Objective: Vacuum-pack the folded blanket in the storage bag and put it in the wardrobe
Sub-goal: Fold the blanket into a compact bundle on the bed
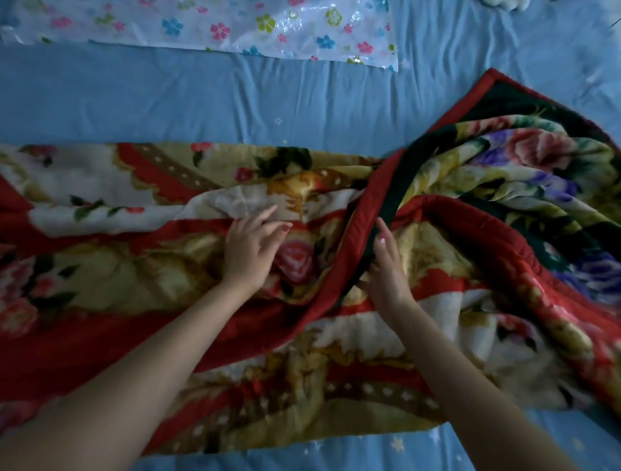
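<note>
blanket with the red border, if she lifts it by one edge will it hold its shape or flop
Probably flop: the blanket already lies in soft folds and its red border twists over itself. Its plush, thick look suggests it is fairly heavy and will sag from the hands. It seems unlikely to slide much on the wrinkled blue bedsheet.

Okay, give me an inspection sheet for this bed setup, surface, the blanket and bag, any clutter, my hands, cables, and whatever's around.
Surface: blue sheet on a bed, lightly wrinkled, small star prints.
Job's things: blanket, floral with red border, spread across the sheet, not yet folded neatly; its right end is turned over and bunched. Bag, clear with flower print, lies flat beyond the blanket, apart from it and with nothing in it.
Clutter: white object at the top edge, cropped, cannot identify.
Hands: left hand open, fingers spread flat on the blanket. Right hand at the turned-over red border, fingers straight; a grip cannot be told.
Cables: nothing seen.
Surroundings: nothing seen beyond the bed.
</note>
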